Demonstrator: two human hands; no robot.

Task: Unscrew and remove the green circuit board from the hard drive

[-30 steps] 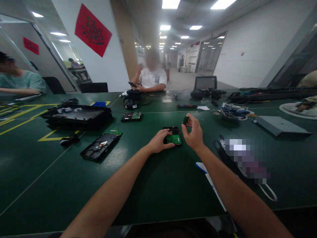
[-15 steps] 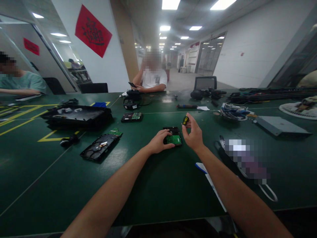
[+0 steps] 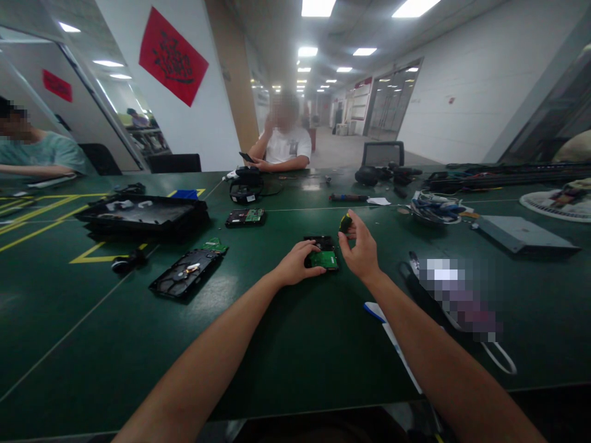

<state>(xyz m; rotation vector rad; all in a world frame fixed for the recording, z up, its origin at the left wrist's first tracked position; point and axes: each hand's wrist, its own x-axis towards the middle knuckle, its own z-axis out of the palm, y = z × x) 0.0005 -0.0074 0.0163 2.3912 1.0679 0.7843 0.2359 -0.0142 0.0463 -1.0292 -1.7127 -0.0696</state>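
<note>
A hard drive [image 3: 329, 261] with its green circuit board facing up lies on the green table in front of me. My left hand [image 3: 302, 263] grips it from the left, thumb at the near edge and fingers over the far part, covering its left side. Just right of the drive, my right hand [image 3: 359, 246] is raised with thumb and fingers closed around a screwdriver [image 3: 345, 223] with a short black-and-yellow handle. The screwdriver's shaft and tip cannot be made out.
Left stand an opened drive casing [image 3: 188, 272], a black tray [image 3: 143, 215] and another hard drive [image 3: 245, 217]. On the right lie a pixelated phone-like item [image 3: 457, 298], a grey metal box [image 3: 526, 234] and a cable bundle [image 3: 436, 207]. A person [image 3: 286, 147] sits across the table.
The screwdriver's handle has turned slightly in my right fingers, so less of its yellow marking shows. My left hand and the hard drive stay in place.
</note>
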